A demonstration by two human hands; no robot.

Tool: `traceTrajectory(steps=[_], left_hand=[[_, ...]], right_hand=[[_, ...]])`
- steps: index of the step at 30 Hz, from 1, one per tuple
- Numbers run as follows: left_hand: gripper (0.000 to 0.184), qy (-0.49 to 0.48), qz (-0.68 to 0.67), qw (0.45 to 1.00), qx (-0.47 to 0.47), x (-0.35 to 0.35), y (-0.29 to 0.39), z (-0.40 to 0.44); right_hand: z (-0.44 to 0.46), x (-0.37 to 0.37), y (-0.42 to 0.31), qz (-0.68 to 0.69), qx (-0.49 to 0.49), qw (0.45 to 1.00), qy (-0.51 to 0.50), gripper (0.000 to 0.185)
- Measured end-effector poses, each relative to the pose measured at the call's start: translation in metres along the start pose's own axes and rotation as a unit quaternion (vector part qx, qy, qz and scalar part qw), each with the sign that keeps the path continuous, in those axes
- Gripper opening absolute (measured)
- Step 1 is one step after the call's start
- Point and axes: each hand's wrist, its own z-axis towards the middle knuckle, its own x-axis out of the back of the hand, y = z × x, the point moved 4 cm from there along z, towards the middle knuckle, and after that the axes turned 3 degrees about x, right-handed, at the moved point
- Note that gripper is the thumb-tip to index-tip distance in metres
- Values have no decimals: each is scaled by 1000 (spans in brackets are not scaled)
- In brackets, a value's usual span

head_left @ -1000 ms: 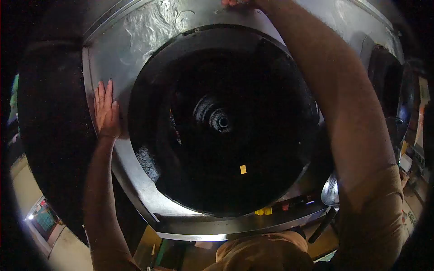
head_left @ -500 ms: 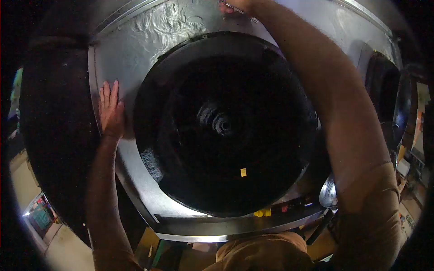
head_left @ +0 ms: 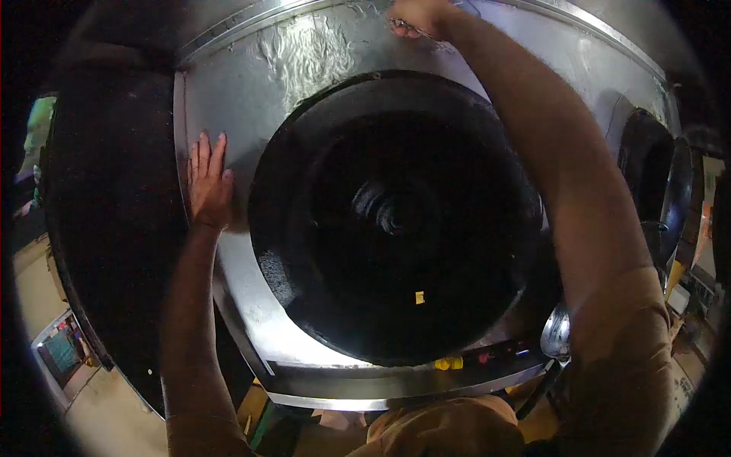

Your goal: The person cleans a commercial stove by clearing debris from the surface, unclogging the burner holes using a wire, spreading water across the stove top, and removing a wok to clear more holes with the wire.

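Observation:
My left hand [head_left: 209, 186] lies flat on the left side of the metal stove top [head_left: 236, 99], fingers stretched out and pointing away from me. Up at the back, my right hand [head_left: 417, 17] is closed and pressed low over the wet metal. Glints of a silvery, wiry pad [head_left: 400, 25] show at its fingers, though most of it is hidden. Between my arms sits a large black wok [head_left: 293, 228], with a small yellow piece [head_left: 419, 298] inside near its front. Streaky wet marks [head_left: 308, 57] shine on the metal behind the wok.
A metal ladle [head_left: 557, 333] rests at the front right, beside my right arm. Yellow and red knobs or small items [head_left: 449, 363] line the front edge. Another dark pan [head_left: 647, 164] stands on the right. A dark surface [head_left: 114, 228] runs along the left.
The whole view has shifted slightly, so the wok and stove appear further right and lower. My right hand has moved a little to the right along the back. My left hand keeps its place on the metal.

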Motion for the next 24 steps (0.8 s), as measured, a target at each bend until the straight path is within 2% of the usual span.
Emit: traceTrajectory(steps=[1,2,11,12,14,16,17,18,22,24], left_hand=[[65,3,-2,1000,-1,-1,-2,0],[65,5,-2,1000,0,0,-2,0],[63,14,-13,1000,-9,2,0,0],[63,18,-16,1000,-14,2,-1,0],[63,20,-18,999,-21,2,-1,0],[63,23,-14,1000,-14,2,1,0],[63,24,-15,1000,-14,4,2,0],[63,20,-13,1000,-11,5,3,-1],[64,28,-34,999,-19,4,1,-1],[65,20,-22,1000,-9,5,3,-2]], right_hand=[[4,6,-5,-243,152,958,18,9],[-1,4,-15,-466,290,835,35,9],[10,-2,-5,-447,314,837,30,13],[10,-2,-4,-436,313,843,30,14],[11,-2,-1,-348,281,894,11,15],[9,-1,-4,-387,303,870,27,16],[9,-3,-5,-532,341,773,59,15],[11,-3,-3,-532,342,773,60,15],[34,-9,25,-413,348,841,36,14],[17,-5,14,-383,349,855,29,13]])
